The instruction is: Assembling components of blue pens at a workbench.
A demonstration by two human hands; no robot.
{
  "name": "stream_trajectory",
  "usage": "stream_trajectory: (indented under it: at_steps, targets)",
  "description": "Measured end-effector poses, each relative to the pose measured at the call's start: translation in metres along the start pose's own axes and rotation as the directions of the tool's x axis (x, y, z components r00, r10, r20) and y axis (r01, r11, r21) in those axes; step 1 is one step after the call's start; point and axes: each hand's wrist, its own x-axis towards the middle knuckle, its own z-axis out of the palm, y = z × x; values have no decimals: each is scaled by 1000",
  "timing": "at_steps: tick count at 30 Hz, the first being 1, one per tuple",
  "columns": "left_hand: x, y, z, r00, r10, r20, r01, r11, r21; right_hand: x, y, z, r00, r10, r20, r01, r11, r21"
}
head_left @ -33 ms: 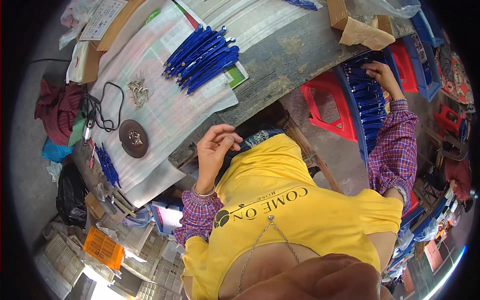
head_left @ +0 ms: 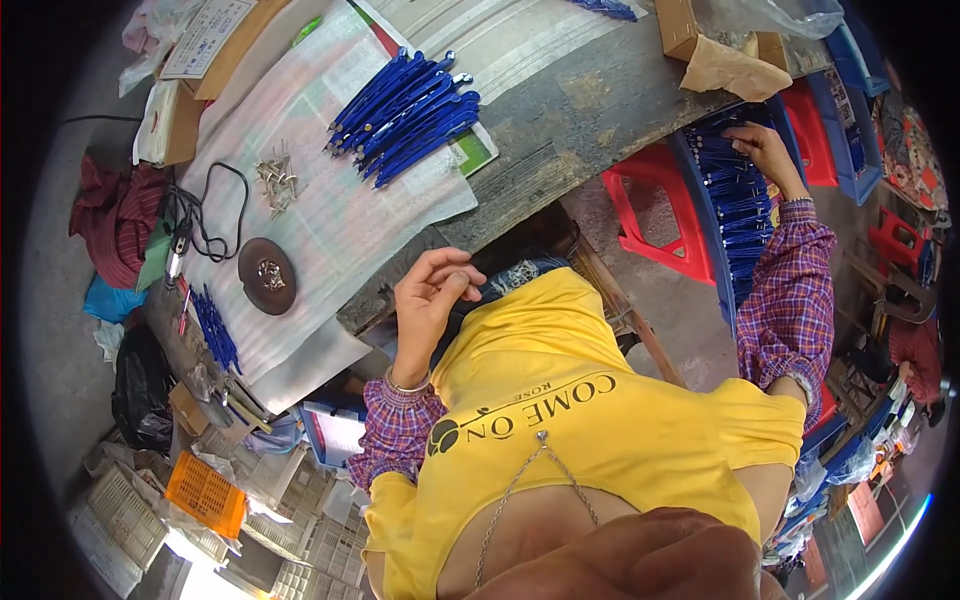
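Note:
My right hand [head_left: 768,156] reaches into a long blue tray [head_left: 691,166] at the right. Its fingers are closed at the far end of a dense row of slender blue pieces with shiny round ends [head_left: 735,205]; the fingertips are partly hidden among them. At the table's near edge, in front of my yellow shirt, my left hand [head_left: 432,302] is raised with loosely bent fingers and nothing visible in it. A fanned pile of similar blue pieces [head_left: 405,115] lies on the table, on pale sheeting [head_left: 330,235].
Small metal parts [head_left: 277,182] and a brown round dish [head_left: 262,296] holding more lie on the sheeting. Left of them are a black cord [head_left: 240,205] and more blue pieces [head_left: 213,328]. A red stool [head_left: 650,215] stands beside the tray. An open cardboard box [head_left: 678,30] sits at the far right.

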Motion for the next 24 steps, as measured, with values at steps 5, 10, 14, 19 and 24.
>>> stream_trajectory:
  at_steps: [5,10,14,19,24]
  targets:
    - [0,-3,-1,1000,11,4,-11,1000,-12,6,-12,8,985,-154,-82,146,985,-97]
    - [0,-1,2,1000,7,-15,-7,1000,-23,5,-12,10,972,-144,-185,127,987,-97]
    - [1,-1,2,1000,13,-2,-13,1000,-24,0,-2,15,964,-133,-232,112,988,-103]
    - [0,1,2,1000,2,-6,-2,1000,-16,-19,-19,20,821,-131,-556,83,990,-110]
    - [0,-2,1,1000,25,-10,-25,1000,-6,-64,2,47,702,74,-708,-95,995,10]
